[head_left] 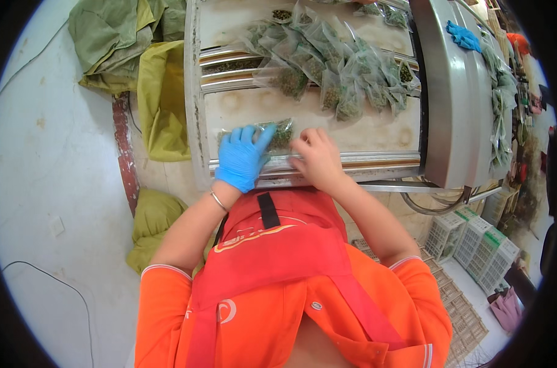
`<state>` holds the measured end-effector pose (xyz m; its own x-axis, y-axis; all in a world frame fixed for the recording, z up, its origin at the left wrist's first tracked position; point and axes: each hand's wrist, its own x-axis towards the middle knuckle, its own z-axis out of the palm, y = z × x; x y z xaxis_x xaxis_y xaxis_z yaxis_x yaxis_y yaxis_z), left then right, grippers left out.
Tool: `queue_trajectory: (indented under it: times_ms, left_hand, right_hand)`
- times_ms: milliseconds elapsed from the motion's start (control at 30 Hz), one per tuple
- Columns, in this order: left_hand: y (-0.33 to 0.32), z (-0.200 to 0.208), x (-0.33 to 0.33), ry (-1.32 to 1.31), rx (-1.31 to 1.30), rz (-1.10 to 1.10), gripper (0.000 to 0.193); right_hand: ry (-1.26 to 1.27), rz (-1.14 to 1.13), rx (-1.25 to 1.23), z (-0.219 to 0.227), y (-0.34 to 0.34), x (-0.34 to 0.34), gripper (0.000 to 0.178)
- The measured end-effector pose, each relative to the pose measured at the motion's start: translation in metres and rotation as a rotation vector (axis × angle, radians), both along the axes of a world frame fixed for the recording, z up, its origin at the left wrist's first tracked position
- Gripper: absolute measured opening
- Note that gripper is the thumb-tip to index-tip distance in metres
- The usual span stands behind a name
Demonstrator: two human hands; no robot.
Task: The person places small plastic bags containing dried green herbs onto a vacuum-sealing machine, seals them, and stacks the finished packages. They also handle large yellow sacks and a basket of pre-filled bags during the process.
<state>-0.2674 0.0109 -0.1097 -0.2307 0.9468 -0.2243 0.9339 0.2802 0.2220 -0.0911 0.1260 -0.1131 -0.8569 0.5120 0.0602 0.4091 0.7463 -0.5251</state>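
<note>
My left hand (pixel 242 161), in a blue glove, lies over a clear plastic bag (pixel 283 132) of green dried plant pieces. Its fingers are stretched out on the bag, with the thumb apart, and they cover the bag's left part. Just off the bag's right end is my bare right hand (pixel 318 156). Its fingers are bent and a little blurred, thumb apart from the forefinger, and I see nothing between them. The bag rests flat on the pale bed (pixel 364 132) of a metal machine, along the near metal bars (pixel 376 161).
Several filled clear bags (pixel 346 101) are heaped farther back on the bed. A raised steel cover (pixel 456 104) stands at the right, with a blue glove (pixel 463 37) on it. Yellow-green sacks (pixel 162 104) are at the left. White plastic crates (pixel 475 239) stand at the lower right.
</note>
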Motion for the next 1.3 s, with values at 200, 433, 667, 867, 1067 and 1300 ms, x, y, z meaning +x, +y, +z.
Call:
queue_trajectory:
  times_ms: [200, 433, 667, 867, 1067, 1300]
  left_hand:
    - [0.013, -0.020, -0.031, 0.112, 0.179, -0.444, 0.082]
    - [0.022, -0.005, -0.038, -0.036, 0.025, -0.507, 0.082]
    - [0.006, 0.005, -0.021, -0.069, 0.131, -0.388, 0.078]
    - [0.038, 0.016, 0.021, -0.554, 0.319, -0.085, 0.056]
    - [0.065, 0.012, 0.036, -1.572, 0.012, 0.754, 0.040]
    - [0.073, -0.020, 0.072, -1.525, -0.419, 0.777, 0.050]
  right_hand:
    - [-0.334, 0.142, -0.064, -0.004, -0.004, 0.006, 0.033]
    - [-0.029, 0.157, -0.098, -0.017, -0.010, 0.021, 0.022]
    - [0.198, -0.174, -0.169, 0.007, 0.016, 0.031, 0.035]
    - [0.232, -0.659, -0.113, -0.012, 0.091, 0.029, 0.019]
    - [0.298, -0.315, -0.140, 0.039, 0.066, 0.057, 0.018]
    - [0.126, -0.485, -0.354, 0.011, 0.027, 0.085, 0.031]
